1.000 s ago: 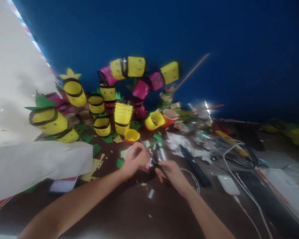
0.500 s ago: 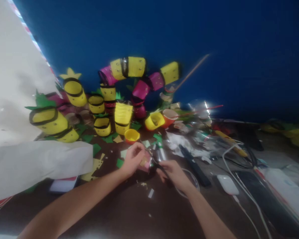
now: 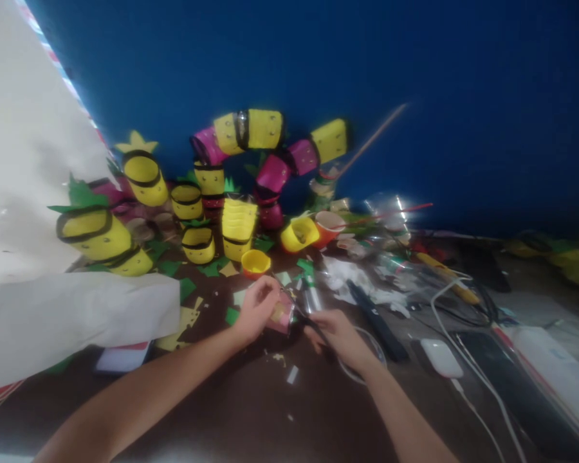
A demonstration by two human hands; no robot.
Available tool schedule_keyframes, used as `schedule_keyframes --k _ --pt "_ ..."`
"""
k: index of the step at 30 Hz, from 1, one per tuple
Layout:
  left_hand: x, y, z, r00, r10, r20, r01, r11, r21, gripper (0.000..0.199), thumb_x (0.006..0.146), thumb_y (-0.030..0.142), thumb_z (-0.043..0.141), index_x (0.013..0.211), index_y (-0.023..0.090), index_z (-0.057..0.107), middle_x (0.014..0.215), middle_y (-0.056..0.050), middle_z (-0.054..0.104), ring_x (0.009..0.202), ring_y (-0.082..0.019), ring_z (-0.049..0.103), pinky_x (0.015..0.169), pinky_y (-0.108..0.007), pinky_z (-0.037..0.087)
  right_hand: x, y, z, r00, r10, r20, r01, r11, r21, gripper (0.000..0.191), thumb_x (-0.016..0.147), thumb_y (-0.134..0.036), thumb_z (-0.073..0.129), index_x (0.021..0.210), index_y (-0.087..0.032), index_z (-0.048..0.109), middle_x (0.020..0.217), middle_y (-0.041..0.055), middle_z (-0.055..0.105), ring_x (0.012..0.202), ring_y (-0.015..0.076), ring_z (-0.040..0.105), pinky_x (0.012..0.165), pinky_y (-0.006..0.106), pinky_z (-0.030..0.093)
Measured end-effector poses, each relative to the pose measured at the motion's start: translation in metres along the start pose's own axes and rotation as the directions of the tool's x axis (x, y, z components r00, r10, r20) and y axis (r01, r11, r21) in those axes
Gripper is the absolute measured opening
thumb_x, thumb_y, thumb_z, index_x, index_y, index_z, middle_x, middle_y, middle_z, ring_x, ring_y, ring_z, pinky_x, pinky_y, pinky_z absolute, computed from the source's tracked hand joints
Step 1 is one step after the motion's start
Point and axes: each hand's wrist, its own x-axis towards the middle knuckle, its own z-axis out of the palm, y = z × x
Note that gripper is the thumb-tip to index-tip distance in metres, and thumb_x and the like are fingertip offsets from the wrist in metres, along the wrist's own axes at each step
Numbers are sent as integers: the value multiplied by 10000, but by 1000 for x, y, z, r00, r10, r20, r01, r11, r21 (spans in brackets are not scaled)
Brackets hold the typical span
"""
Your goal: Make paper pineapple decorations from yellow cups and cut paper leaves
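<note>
My left hand [image 3: 259, 305] is closed, its fingertips pinching the upper edge of a small pink piece [image 3: 282, 316] that bears a pale yellowish patch. Whether that piece is card or a small cup is too blurred to tell. In my right hand [image 3: 335, 331] lies a slim dark tool [image 3: 311, 323], its far end reaching to the right side of the pink piece. Its kind is not clear. Just behind the hands stand a small yellow cup [image 3: 256, 262] and a clear bottle with a green top [image 3: 311, 292].
Yellow and magenta decorated cups [image 3: 238, 225] crowd the back by the blue wall [image 3: 415, 64]. Scraps litter the dark table [image 3: 231, 411]. White paper [image 3: 87, 308] covers the left. A black bar-shaped object [image 3: 379, 325], white cables and a white charger [image 3: 441, 357] lie right.
</note>
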Motion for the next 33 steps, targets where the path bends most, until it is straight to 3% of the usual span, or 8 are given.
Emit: schedule_keyframes --k 10,33 --pt "-1 1 1 999 -28 -29 28 1000 -4 228 723 363 574 669 168 468 692 8 456 674 -120 425 626 -222 345 -2 -4 -3 1000 5 -13 -6 1000 -29 449 656 -541 618 503 -165 427 397 -48 432 386 62 393 411 199 249" --pt "1 -3 -2 998 31 48 -32 999 13 201 740 336 558 665 167 477 670 16 450 664 -121 419 626 -227 332 0 3 1 999 41 16 -42 999 30 403 665 -509 612 525 -160 466 391 -37 467 356 58 377 364 184 225"
